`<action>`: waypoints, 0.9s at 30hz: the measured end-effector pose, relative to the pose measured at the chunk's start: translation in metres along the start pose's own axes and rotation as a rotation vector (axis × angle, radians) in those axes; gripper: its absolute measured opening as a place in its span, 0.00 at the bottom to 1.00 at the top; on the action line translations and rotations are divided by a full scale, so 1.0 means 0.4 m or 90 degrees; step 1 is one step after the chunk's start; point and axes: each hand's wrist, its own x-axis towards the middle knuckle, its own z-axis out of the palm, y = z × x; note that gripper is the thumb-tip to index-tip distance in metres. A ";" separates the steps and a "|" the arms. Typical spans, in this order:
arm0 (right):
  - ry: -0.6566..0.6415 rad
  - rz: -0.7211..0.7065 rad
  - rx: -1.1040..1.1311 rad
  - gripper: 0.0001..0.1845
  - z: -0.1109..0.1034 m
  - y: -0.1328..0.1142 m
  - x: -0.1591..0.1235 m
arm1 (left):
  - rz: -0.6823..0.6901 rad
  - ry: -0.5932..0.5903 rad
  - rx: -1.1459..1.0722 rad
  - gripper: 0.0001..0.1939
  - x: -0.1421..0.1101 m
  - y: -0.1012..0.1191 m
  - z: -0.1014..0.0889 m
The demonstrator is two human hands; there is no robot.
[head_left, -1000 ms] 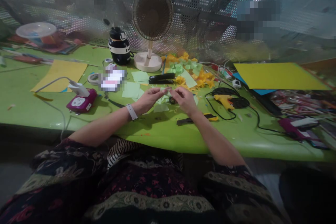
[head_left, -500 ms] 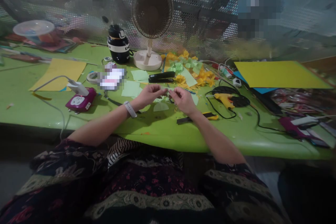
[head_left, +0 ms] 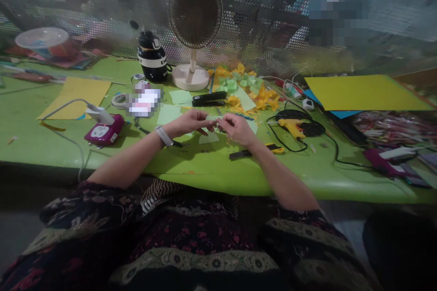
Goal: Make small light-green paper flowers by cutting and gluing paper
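Over the middle of the green table, my left hand (head_left: 191, 122) and my right hand (head_left: 238, 129) meet with their fingertips pinched together. Between them is a small piece of pale green paper (head_left: 214, 117), mostly hidden by the fingers. Just below lies a pale, rounded paper cut-out (head_left: 209, 138). A black stapler (head_left: 209, 99) rests beyond the hands, with pale green paper sheets (head_left: 168, 113) left of it. Under my right wrist lies a yellow-and-black utility knife (head_left: 241, 154). Farther right sits a yellow glue gun (head_left: 293, 129) with a black cord.
Orange and green paper flowers (head_left: 244, 87) are heaped behind the stapler. A fan (head_left: 191, 78) and a black bottle (head_left: 152, 64) stand at the back. On the left are a purple power socket (head_left: 104, 130), a phone and a tape roll (head_left: 119, 101). Yellow sheets (head_left: 368, 93) lie right.
My left hand has shifted slightly left and its fingers have moved a little lower. My right hand stays almost in place. The whole view has shifted slightly.
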 end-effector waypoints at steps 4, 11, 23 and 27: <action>-0.007 0.016 0.044 0.30 -0.006 -0.009 0.001 | 0.006 -0.009 0.003 0.12 0.001 0.002 -0.009; -0.007 0.049 0.129 0.31 -0.010 -0.018 0.001 | 0.029 -0.017 0.021 0.14 0.001 0.004 -0.019; 0.010 0.060 0.135 0.32 -0.003 0.005 0.006 | 0.190 0.217 0.211 0.16 -0.001 0.015 -0.002; 0.039 0.045 0.118 0.32 -0.004 0.009 0.005 | 0.301 0.309 0.235 0.14 -0.015 0.036 0.015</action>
